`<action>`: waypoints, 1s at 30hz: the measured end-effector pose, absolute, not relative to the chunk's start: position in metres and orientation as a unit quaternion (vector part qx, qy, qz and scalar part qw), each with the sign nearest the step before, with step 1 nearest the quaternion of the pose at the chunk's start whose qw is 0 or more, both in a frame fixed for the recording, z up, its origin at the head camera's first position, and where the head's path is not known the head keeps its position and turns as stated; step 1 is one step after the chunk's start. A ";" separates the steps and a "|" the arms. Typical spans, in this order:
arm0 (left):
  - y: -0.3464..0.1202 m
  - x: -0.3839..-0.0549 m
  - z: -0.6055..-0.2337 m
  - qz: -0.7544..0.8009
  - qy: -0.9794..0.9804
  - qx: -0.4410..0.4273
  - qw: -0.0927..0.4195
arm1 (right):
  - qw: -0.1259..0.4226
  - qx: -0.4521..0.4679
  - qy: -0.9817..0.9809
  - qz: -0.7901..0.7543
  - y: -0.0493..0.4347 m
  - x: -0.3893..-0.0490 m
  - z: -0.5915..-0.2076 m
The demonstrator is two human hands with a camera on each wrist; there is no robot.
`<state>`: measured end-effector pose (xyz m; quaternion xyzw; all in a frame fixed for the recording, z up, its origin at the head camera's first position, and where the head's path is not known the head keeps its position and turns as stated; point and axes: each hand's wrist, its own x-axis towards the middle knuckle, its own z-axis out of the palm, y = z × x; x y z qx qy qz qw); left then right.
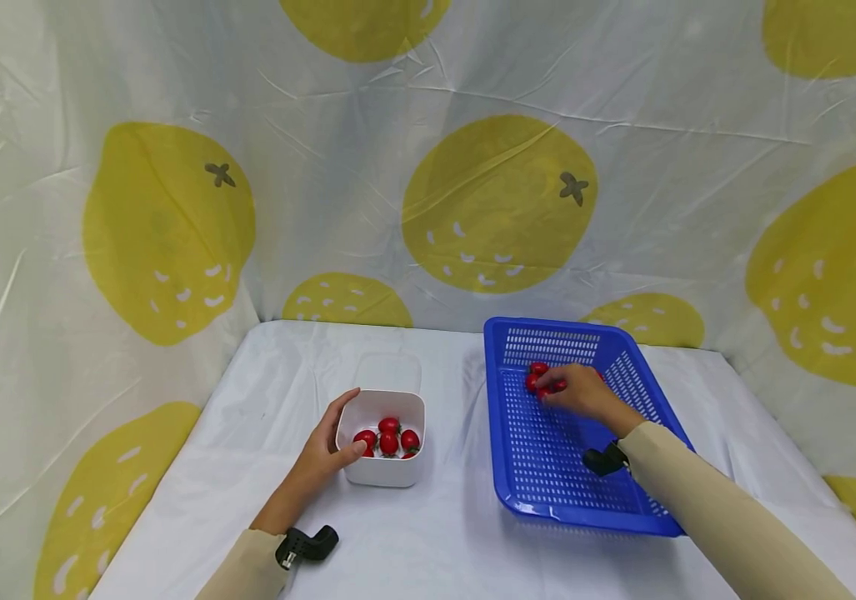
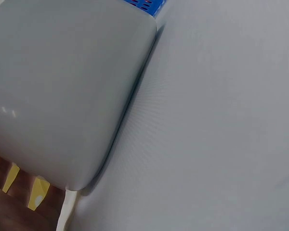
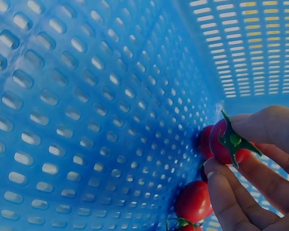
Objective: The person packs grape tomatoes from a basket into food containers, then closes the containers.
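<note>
As only right wrist view shows, pinched tomato [image 3: 220,150], calyx [image 3: 235,139] green.

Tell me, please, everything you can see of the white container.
The white container is a squarish, open-topped box with rounded corners and smooth walls that look like plastic. It stands upright on the white cloth, left of the blue basket. Several red tomatoes lie inside. The left hand holds it at its left side, thumb over the rim and fingers along the outside.
</note>
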<state>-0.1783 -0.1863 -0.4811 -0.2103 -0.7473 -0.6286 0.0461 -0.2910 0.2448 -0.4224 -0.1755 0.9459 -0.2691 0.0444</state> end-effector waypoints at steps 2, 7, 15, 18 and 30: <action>-0.186 -0.178 -0.481 -0.630 -0.747 -0.210 0.045 | 0.043 -0.172 0.946 -0.273 0.244 -0.290 -0.421; -0.187 -0.179 -0.483 -0.631 -0.745 -0.211 0.045 | 0.031 -0.175 0.943 -0.283 0.243 -0.289 -0.419; -0.187 -0.177 -0.482 -0.623 -0.752 -0.208 0.046 | 0.027 -0.176 0.933 -0.312 0.238 -0.281 -0.407; -0.187 -0.177 -0.482 -0.621 -0.754 -0.209 0.046 | 0.029 -0.167 0.929 -0.328 0.237 -0.277 -0.402; -0.187 -0.178 -0.482 -0.634 -0.739 -0.222 0.043 | 0.017 -0.214 0.896 -0.389 0.214 -0.262 -0.385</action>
